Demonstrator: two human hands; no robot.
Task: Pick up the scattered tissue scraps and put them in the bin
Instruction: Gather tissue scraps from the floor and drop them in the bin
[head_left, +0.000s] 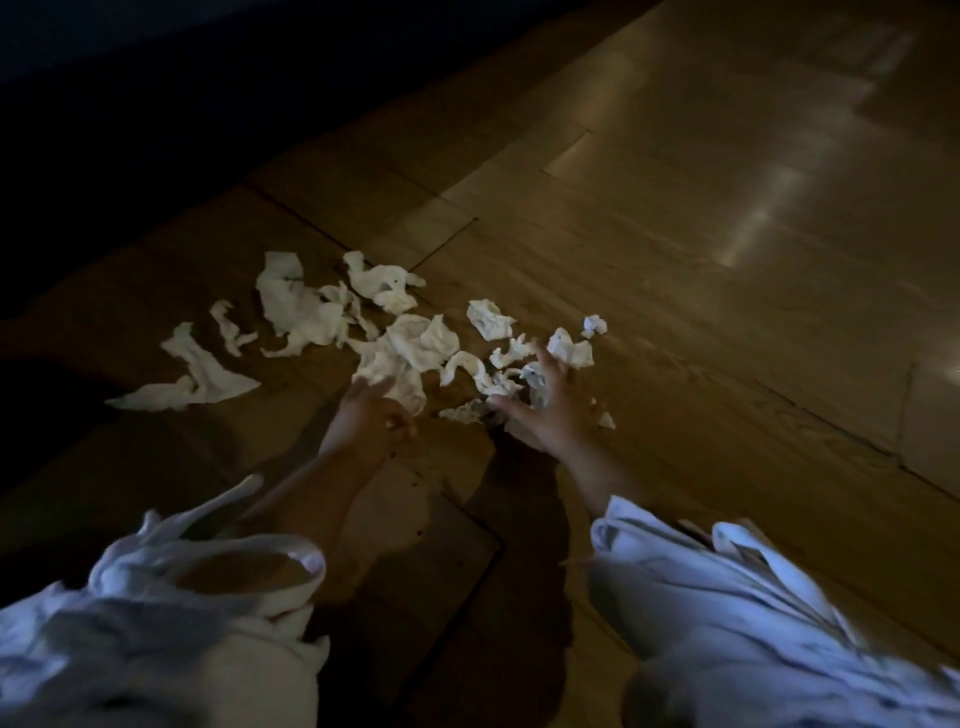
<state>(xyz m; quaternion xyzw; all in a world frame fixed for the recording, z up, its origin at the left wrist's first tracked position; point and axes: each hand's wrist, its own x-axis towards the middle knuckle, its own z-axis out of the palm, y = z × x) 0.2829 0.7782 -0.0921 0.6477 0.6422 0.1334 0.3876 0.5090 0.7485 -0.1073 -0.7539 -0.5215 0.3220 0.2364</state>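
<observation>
Several white tissue scraps (410, 343) lie scattered on a dim wooden floor in the middle of the view, from a long strip at the left (197, 379) to a small ball at the right (594, 326). My left hand (374, 415) reaches to the near edge of the central scrap, fingers partly curled; whether it pinches anything is unclear in the dark. My right hand (540, 410) hovers over the right-hand scraps with fingers spread, touching or just above them. No bin is in view.
Wooden floor planks (701, 218) stretch away to the upper right with light reflections. The upper left is dark shadow. My white sleeves (727, 597) fill the lower corners.
</observation>
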